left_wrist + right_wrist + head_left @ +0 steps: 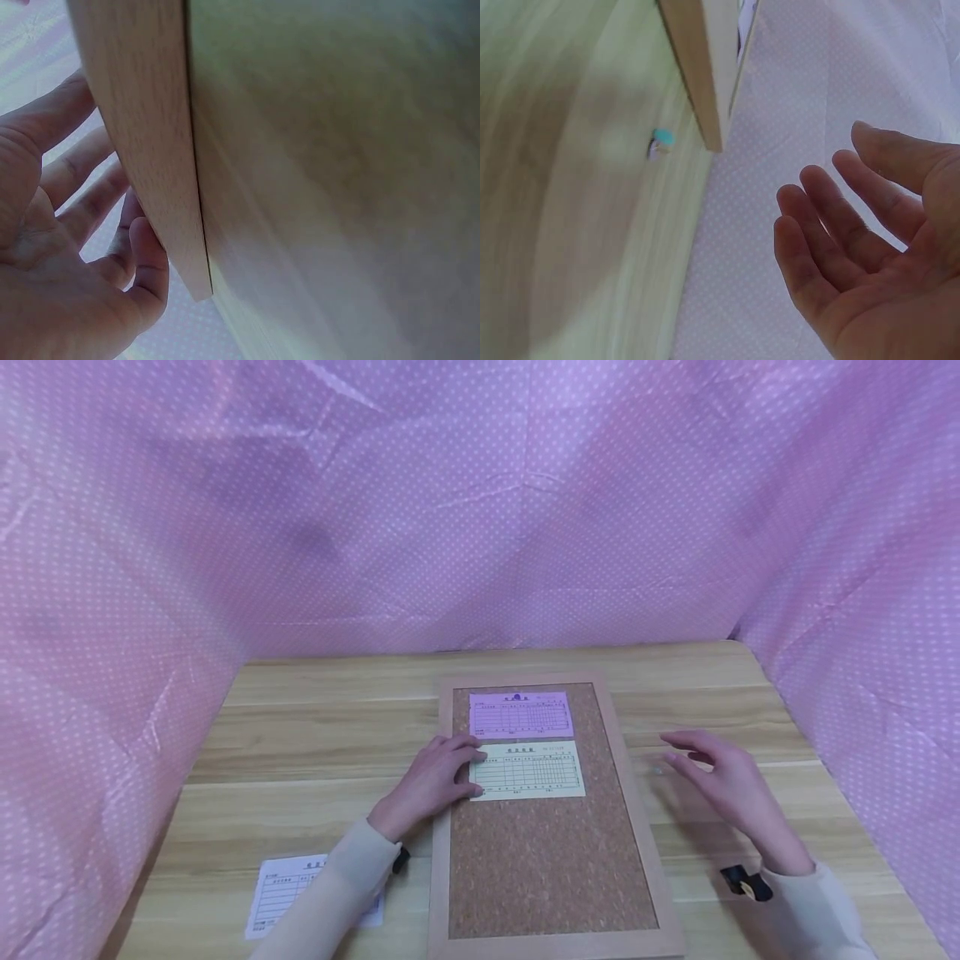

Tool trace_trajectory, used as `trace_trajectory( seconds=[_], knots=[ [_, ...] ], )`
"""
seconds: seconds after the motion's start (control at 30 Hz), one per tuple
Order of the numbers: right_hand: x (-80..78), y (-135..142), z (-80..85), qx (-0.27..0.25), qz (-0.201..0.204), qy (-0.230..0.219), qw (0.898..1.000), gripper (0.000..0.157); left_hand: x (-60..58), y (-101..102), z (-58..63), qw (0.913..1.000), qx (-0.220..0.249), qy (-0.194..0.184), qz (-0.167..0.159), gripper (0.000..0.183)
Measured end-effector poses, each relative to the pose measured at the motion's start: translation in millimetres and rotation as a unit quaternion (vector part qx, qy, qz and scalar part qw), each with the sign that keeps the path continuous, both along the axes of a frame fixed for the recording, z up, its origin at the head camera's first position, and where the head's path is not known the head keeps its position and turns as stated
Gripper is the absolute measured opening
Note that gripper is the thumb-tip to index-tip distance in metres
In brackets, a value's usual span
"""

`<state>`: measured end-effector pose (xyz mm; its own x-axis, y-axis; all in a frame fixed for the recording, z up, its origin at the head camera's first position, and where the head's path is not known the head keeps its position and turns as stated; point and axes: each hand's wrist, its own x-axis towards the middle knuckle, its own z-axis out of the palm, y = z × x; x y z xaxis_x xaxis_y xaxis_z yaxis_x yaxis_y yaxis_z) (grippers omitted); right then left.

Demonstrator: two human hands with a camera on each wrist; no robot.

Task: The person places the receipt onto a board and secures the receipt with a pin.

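A yellow printed slip (pixel 528 772) lies on a wood-framed corkboard (pixel 555 868), just below a purple slip (pixel 519 717). A dark round pin head (pixel 517 697) shows at the purple slip's top edge. My left hand (pixel 438 777) reaches over the board's left frame, its fingertips and thumb resting at the yellow slip's left edge. To the right of the board, my right hand (pixel 723 781) hovers over the table with loosely bent fingers, holding nothing. Close to its fingertips are small pins on the table, one with a teal head (pixel 662 136).
A white printed slip (pixel 281 889) lies on the wooden table (pixel 322 727) at the front left, partly covered by my left forearm. Pink dotted cloth (pixel 480 527) hangs behind the table and along both sides.
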<state>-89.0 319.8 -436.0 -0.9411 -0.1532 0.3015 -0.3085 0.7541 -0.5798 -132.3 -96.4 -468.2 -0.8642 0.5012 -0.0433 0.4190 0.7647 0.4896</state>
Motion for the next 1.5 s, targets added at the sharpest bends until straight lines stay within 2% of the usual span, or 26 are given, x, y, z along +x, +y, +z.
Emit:
trace_trajectory(
  seconds=[0.3,0.53,0.63,0.9,1.13,1.5],
  knots=[
    [-3.6,11.6,-8.8,0.005,0.003,-0.023,1.000,0.023,-0.1,-0.4,-0.1,1.0000,0.001,0.001,-0.001,0.053],
    [-6.7,20.0,-13.7,0.013,0.012,-0.108,0.994,0.024,-0.3,-0.1,-0.7,1.0000,-0.004,0.002,-0.002,0.054],
    [-8.5,23.7,-17.2,0.013,0.022,-0.123,0.992,0.025,-0.8,0.1,-1.2,1.0000,-0.005,0.002,-0.001,0.053],
    [-13.9,26.4,-26.9,0.040,0.052,-0.109,0.992,0.023,-0.6,0.1,-1.9,1.0000,-0.002,0.007,-0.003,0.053],
    [-18.0,26.0,-30.8,0.039,0.079,-0.121,0.989,0.019,-1.0,0.1,-1.6,1.0000,-0.001,0.005,-0.001,0.054],
    [-23.1,25.3,-41.6,0.066,0.093,-0.057,0.992,0.017,-0.5,-0.1,-1.5,0.9999,0.002,0.009,-0.005,0.054]
  ],
)
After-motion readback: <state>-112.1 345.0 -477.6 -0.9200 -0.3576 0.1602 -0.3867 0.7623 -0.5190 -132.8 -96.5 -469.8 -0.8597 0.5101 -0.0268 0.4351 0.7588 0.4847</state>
